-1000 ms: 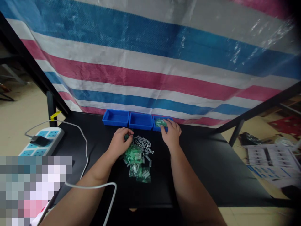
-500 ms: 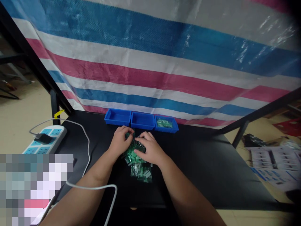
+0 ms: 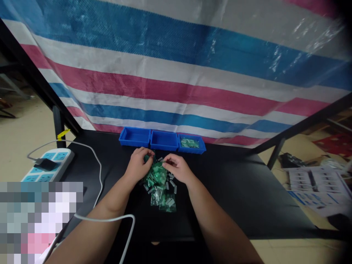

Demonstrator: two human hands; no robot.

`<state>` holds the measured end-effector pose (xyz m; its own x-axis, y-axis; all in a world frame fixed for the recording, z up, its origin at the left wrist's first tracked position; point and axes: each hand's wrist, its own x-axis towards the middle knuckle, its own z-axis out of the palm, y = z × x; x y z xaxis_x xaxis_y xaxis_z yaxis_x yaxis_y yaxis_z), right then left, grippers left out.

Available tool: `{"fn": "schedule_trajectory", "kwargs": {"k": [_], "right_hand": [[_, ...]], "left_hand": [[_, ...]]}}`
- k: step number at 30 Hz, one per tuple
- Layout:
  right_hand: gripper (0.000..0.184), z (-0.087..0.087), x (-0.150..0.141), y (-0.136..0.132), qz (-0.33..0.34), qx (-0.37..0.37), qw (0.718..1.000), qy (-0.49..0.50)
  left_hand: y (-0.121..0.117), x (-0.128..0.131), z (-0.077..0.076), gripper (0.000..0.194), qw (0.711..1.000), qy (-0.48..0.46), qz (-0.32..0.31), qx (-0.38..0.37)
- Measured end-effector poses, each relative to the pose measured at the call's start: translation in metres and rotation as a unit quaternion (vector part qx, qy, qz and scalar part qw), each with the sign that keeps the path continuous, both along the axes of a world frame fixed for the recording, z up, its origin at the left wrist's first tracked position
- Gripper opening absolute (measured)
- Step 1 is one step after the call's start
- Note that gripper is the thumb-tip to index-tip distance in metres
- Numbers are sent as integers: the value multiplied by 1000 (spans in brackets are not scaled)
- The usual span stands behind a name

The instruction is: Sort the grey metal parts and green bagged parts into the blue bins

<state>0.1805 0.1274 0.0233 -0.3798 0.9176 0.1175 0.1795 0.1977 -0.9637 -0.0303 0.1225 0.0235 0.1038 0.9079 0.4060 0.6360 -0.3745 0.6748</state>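
Observation:
A heap of small green packets [image 3: 158, 187] and small grey metal parts [image 3: 172, 182] lies on the black table [image 3: 242, 194]. My left hand [image 3: 139, 165] is curled at the heap's left top, fingers closed on a green packet. My right hand [image 3: 176, 168] sits at the heap's right top, thumb and fingers pinched on something small, which I cannot make out. Behind the heap stand three blue bins in a row: the left bin [image 3: 134, 137] and the middle bin [image 3: 164, 140] look bare, the right bin [image 3: 191, 143] holds green packets.
A white and blue power strip [image 3: 48, 165] with a black plug lies at the table's left, and its white cable [image 3: 110, 218] loops across the near left. A striped tarp [image 3: 176, 73] hangs behind. Black frame bars flank both sides. Printed sheets [image 3: 316, 187] lie on the floor at right.
My right hand left the right bin, came back to the heap, and now pinches at its top. My left hand stayed at the heap's left edge.

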Motion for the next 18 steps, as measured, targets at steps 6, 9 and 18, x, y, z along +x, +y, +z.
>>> {"fn": "schedule_trajectory", "kwargs": {"k": [6, 9, 18], "right_hand": [[26, -7, 41, 26, -213, 39, 969, 121], [35, -15, 67, 43, -359, 94, 914, 164], [41, -27, 115, 56, -501, 197, 834, -120]], "left_hand": [[-1, 0, 2, 11, 1000, -7, 3, 5], [0, 0, 1, 11, 1000, -9, 1, 3], [0, 0, -2, 11, 1000, -9, -7, 8]]}}
